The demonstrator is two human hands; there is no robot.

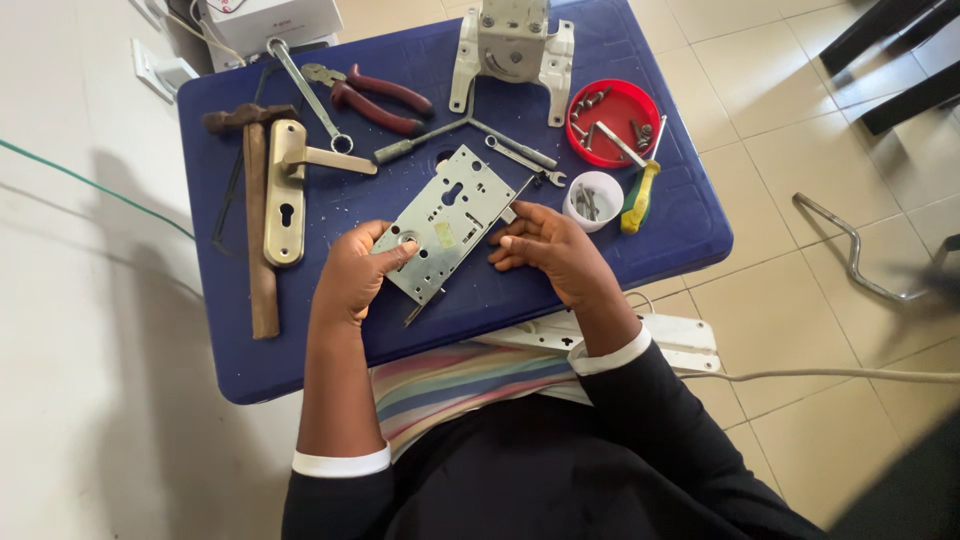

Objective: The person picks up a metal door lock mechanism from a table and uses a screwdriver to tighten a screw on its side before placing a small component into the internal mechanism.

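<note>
A flat silver mortise lock case [447, 222] lies tilted on the blue plastic table [660, 235]. My left hand [357, 272] grips its lower left corner, thumb on top of the plate. My right hand [548, 250] holds the case's right edge with the fingers curled against it. A brass door handle on a long backplate [287, 190] lies to the left of my left hand. A small white cup [593, 199] with screws stands just beyond my right hand.
A wooden-handled hammer [259, 225] lies at the table's left. Red-handled pliers [375, 98], spanners [310, 95], a red dish of screws [613, 120], a yellow-handled screwdriver [638, 195] and a grey metal bracket [511, 50] sit farther back. A white power strip [680, 340] lies on the tiled floor.
</note>
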